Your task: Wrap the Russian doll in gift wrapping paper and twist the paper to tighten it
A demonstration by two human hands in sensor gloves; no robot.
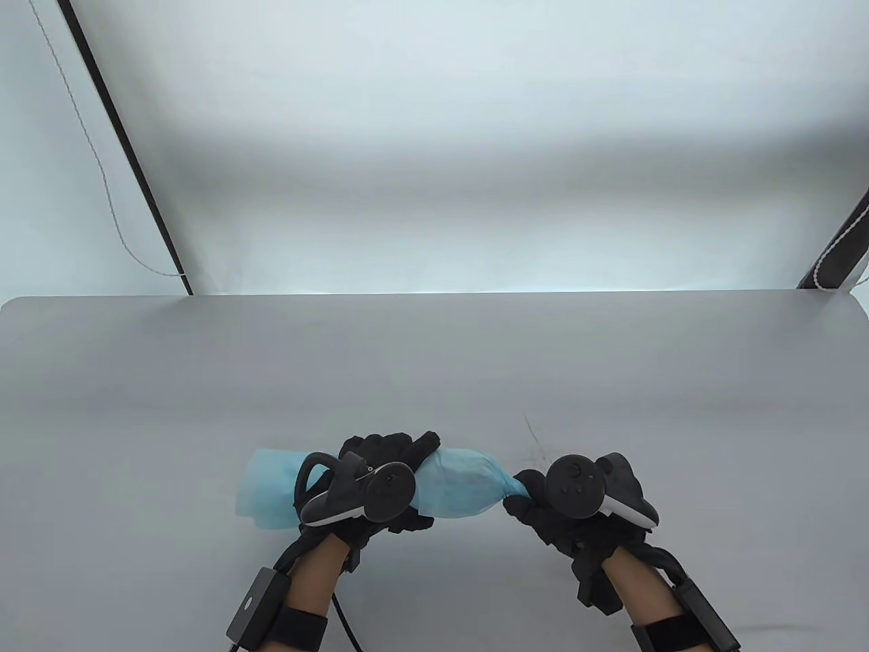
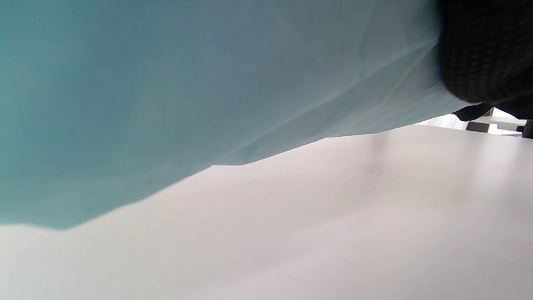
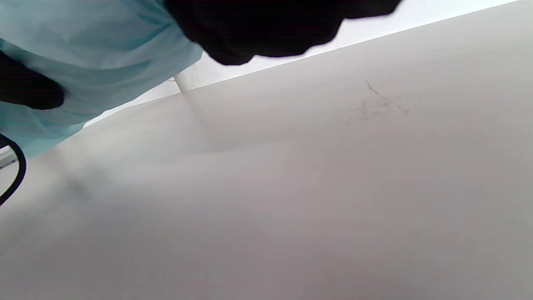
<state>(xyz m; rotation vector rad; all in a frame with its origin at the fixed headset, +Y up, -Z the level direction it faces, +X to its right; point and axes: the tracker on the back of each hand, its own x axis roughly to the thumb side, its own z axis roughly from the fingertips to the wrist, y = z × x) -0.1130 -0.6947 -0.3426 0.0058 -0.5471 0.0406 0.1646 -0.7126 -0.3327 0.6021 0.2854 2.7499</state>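
A light blue sheet of wrapping paper [image 1: 458, 485] is rolled into a bundle held just above the grey table [image 1: 434, 360]. The doll is hidden inside it. My left hand [image 1: 390, 468] grips the bundle around its middle, fingers curled over the top. Past that hand the paper's left end [image 1: 268, 492] flares open and loose. My right hand [image 1: 536, 499] pinches the right end, where the paper narrows to a twisted point. In the left wrist view the paper [image 2: 187, 91] fills the upper half. In the right wrist view the paper [image 3: 91, 54] sits at top left under dark glove fingers [image 3: 266, 25].
Faint scratch marks [image 1: 533, 438] lie on the table just behind the right hand. A black pole [image 1: 129, 149] and a white cord [image 1: 88, 142] stand beyond the table's far left edge, another pole [image 1: 838, 248] at far right.
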